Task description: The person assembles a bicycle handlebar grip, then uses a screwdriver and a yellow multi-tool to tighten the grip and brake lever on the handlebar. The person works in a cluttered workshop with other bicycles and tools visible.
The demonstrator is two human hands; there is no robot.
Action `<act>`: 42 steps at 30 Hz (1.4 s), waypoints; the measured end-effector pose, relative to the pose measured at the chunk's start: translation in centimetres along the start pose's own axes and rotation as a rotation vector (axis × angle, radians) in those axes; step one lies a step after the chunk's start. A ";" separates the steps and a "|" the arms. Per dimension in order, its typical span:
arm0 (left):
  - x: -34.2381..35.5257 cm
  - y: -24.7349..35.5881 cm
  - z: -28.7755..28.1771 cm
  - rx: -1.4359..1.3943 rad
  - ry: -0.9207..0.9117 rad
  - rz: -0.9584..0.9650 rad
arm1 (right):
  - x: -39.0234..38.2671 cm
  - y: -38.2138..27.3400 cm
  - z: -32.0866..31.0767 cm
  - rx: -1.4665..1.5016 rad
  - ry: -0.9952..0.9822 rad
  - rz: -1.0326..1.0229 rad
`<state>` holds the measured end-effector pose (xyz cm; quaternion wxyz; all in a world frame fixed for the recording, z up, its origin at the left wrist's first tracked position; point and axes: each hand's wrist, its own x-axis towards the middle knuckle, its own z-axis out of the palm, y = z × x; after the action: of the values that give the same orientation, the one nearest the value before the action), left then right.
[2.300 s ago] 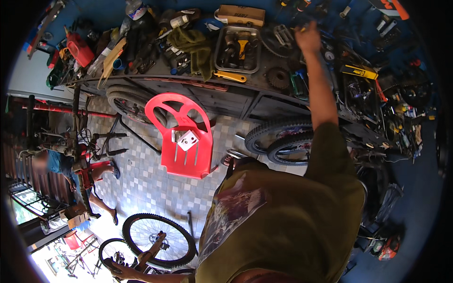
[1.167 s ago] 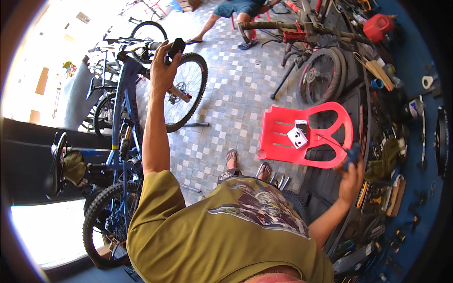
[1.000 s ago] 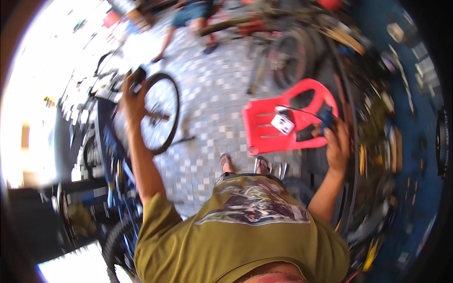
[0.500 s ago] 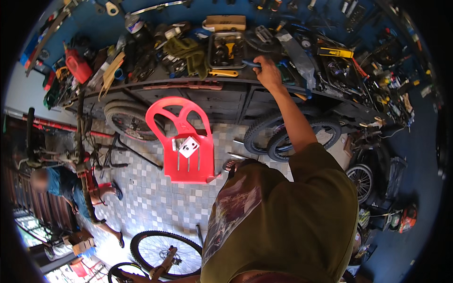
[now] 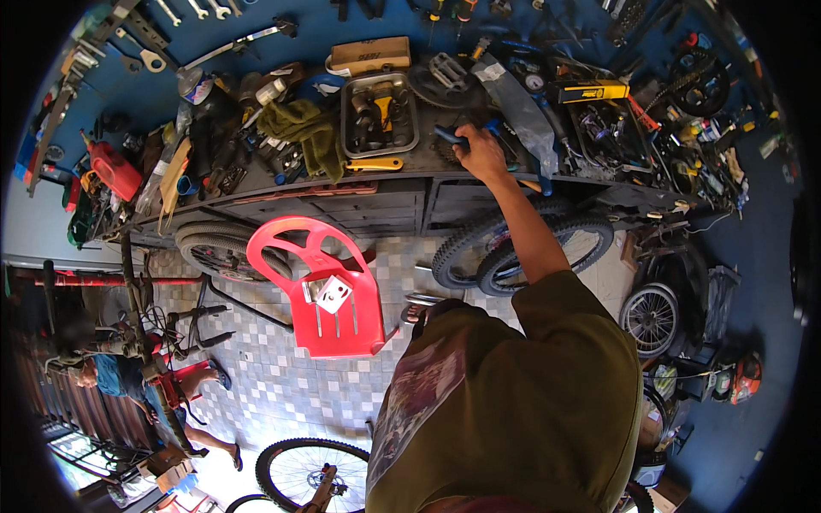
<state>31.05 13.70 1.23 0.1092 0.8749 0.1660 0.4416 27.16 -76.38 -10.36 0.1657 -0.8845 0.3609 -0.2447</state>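
My right hand (image 5: pixel 479 150) is over the cluttered workbench (image 5: pixel 402 167), its fingers wrapped round a dark blue-handled tool (image 5: pixel 447 135). Just left of it sit a metal tray (image 5: pixel 346 120) of greasy parts and a yellow-handled tool (image 5: pixel 374 163). A dark chainring with a metal pedal (image 5: pixel 449 71) lies above it, and a long grey plastic-wrapped item (image 5: pixel 517 111) runs past it on the right. My left hand has dropped out of sight at the lower edge.
A red plastic chair (image 5: pixel 342 333) holds a small white box (image 5: pixel 333 293). Tyred wheels (image 5: pixel 547 282) lean under the bench. A bike frame (image 5: pixel 137 325) stands at the left, with a seated person (image 5: pixel 111 376) behind it. Another bike wheel (image 5: pixel 278 462) is at the bottom.
The view swung toward the bike and back to the bench. My right hand carried the blue tool back onto the bench. My left hand, earlier at the bike's handlebar, left view.
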 end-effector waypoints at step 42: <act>3.6 -4.6 -7.5 0.094 -0.045 -0.040 | 6.5 2.2 -5.2 -0.366 -0.025 0.355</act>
<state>26.06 19.63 6.74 0.0807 0.8853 0.2015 0.4113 27.12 -83.12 -5.09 0.0477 -0.8255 0.5468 -0.1312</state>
